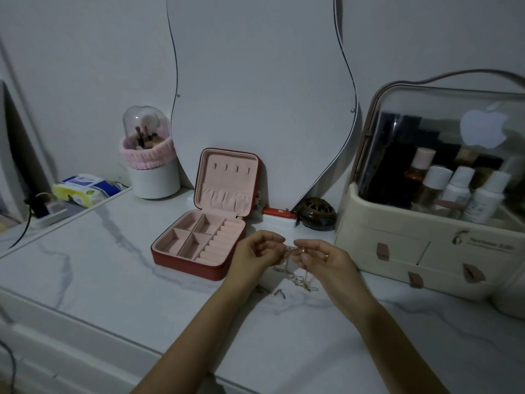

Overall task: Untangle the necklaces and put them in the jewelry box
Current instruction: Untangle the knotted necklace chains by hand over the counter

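Observation:
A red jewelry box (187, 264) with pink lining stands open on the marble table, its lid upright against the mirror and its compartments bare. Just right of it, my left hand (254, 255) and my right hand (324, 258) face each other above the table. Both pinch a bunch of thin tangled necklaces (292, 270) between their fingertips. The chains hang down in loops and their lower ends trail on the table (308, 287). A small loose piece of chain (277, 292) lies on the table below my left wrist.
A cream cosmetics organizer (426, 251) with bottles and drawers stands close on the right. A wavy mirror (255, 95) leans at the back, with a dark ornate pot (316, 213) and a red-and-white case (279, 216) below it. A brush holder (150, 166) stands back left.

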